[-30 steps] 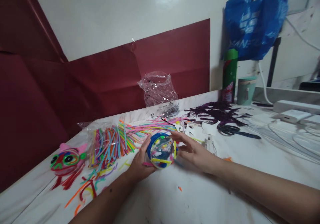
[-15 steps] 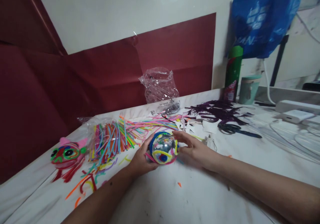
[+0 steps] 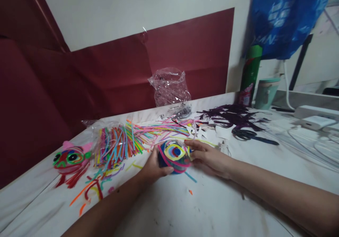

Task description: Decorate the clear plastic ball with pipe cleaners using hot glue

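Both my hands hold a round ball [image 3: 174,156] covered with coloured pipe-cleaner loops, just above the white table [image 3: 206,208]. A yellow, blue and red eye-like ring on it faces up. My left hand [image 3: 153,166] cups its left side with the fingers wrapped round it. My right hand [image 3: 208,157] grips its right side, thumb on top. A pile of coloured pipe cleaners [image 3: 132,141] lies just behind the ball.
A finished pink and red pipe-cleaner cat head [image 3: 70,159] lies at the left. Black scissors [image 3: 249,135], purple scraps [image 3: 230,115], a clear plastic bag [image 3: 171,89], a green spray can [image 3: 249,74], a mint cup [image 3: 266,92] and white cables [image 3: 309,138] sit further back and right.
The ball has been turned in my hands: its clear open side faced me before, now the eye-like ring faces up. My hands have closed in tighter round it.
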`<state>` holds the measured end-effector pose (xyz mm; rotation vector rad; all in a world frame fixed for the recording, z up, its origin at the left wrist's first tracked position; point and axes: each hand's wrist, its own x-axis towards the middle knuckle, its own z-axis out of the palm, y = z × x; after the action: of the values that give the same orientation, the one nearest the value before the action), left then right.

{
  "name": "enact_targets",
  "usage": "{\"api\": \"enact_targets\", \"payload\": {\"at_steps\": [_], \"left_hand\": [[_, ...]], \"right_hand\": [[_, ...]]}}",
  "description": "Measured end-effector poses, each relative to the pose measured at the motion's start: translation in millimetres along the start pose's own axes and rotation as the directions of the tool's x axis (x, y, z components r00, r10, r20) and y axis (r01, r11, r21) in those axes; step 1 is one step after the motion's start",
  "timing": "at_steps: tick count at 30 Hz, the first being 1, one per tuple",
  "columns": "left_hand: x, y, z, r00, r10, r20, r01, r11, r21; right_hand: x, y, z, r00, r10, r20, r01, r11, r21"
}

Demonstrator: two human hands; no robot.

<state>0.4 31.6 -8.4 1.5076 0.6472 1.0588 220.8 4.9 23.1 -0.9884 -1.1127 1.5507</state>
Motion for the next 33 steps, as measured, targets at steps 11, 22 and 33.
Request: {"api": "enact_targets", "payload": {"at_steps": [11, 22, 33], "left_hand": [[-7.5, 8.2, 19.2, 0.995, -0.023, -0.102, 0.022, 1.0, -0.01], [-8.5, 10.9, 24.0, 0.99, -0.071, -0.12, 0.07, 0.997, -0.016], [-7.2, 15.9, 26.2, 0.878, 0.398, -0.266, -0.129, 0.732, 0.669]], "right_hand": [[-1.5, -2.0, 1.9, 0.996, 0.084, 0.026, -0.085, 0.995, 0.053], [0.7, 1.7, 1.9, 0.994, 0.101, 0.043, -0.103, 0.992, 0.066], [-5.7, -6.7, -5.2, 0.899, -0.436, 0.024, 0.368, 0.728, -0.578]]}}
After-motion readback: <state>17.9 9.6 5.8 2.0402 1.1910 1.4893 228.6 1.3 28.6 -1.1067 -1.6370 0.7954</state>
